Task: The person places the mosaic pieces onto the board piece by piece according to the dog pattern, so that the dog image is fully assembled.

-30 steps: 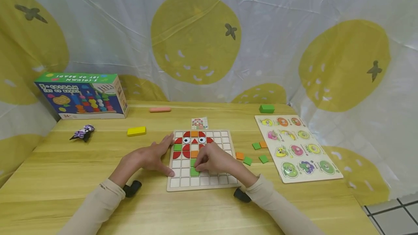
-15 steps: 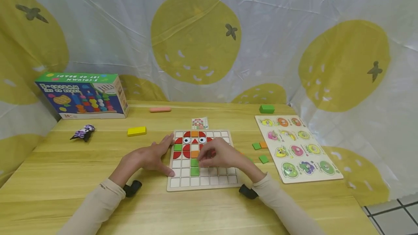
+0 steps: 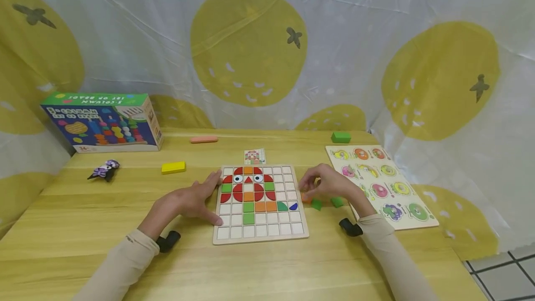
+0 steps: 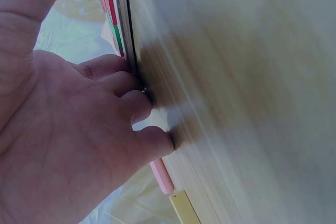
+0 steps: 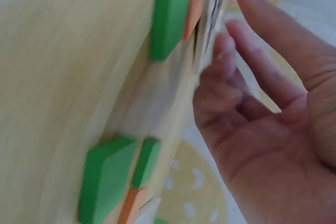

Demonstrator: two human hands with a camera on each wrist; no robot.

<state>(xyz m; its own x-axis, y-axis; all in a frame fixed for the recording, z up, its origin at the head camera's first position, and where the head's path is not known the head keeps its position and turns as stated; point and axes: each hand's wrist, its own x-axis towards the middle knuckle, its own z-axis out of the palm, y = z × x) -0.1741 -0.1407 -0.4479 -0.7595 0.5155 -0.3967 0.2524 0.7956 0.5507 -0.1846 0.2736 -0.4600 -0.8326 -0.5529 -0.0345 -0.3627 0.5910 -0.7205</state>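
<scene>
In the head view, a wooden grid board (image 3: 249, 232) bears red, orange and green tiles forming a face, with a row of tiles below. My left hand (image 3: 188, 203) rests along its left edge, thumb and fingers spread; the left wrist view shows the fingertips against the board's side. My right hand (image 3: 330, 184) hovers at the board's right edge, fingers bent loosely, just above an orange tile (image 3: 307, 197). Beside that tile lies a green tile (image 3: 316, 205), with another green tile (image 3: 337, 202) farther right. Nothing is visible between the right fingers in the right wrist view.
A small picture card (image 3: 254, 156) lies behind the board. To the right is a fruit puzzle board (image 3: 407, 210), with a green block (image 3: 341, 137) behind it. A bead-set box (image 3: 102, 124), purple-black figure (image 3: 104, 171), yellow block (image 3: 173, 167) and pink stick (image 3: 204, 139) are leftward.
My right hand has left the middle of the board and moved right to the loose tiles, uncovering the row of orange, green and blue pieces. My left hand stays at the board's edge.
</scene>
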